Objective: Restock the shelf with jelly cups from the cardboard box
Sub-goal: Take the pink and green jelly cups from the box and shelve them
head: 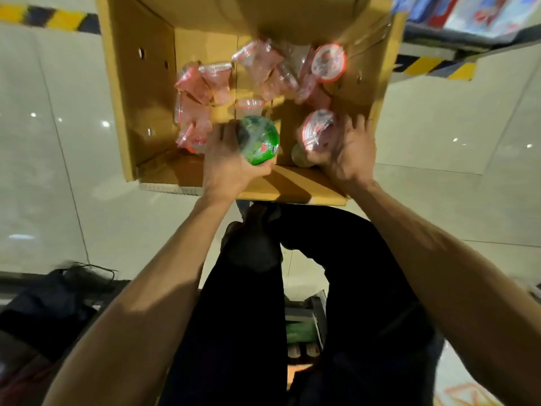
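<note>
An open cardboard box [146, 92] stands on the floor in front of me. Several pink jelly cups [202, 86] in clear wrap lie on its bottom. My left hand [227, 162] grips a green jelly cup [257, 139] just above the box's near edge. My right hand [348, 153] curls round a pink-lidded jelly cup [317, 131] inside the box's near right corner; a pale cup [300, 156] shows under it. Another pink-lidded cup [328, 63] stands at the far right of the box.
Glossy white floor tiles [52, 159] surround the box. Yellow-black hazard tape [49, 19] marks the floor at the far left and right. A shelf edge with colourful packs [480, 13] sits at top right. My dark-trousered legs [251, 303] fill the bottom; a dark bag [44, 303] lies at left.
</note>
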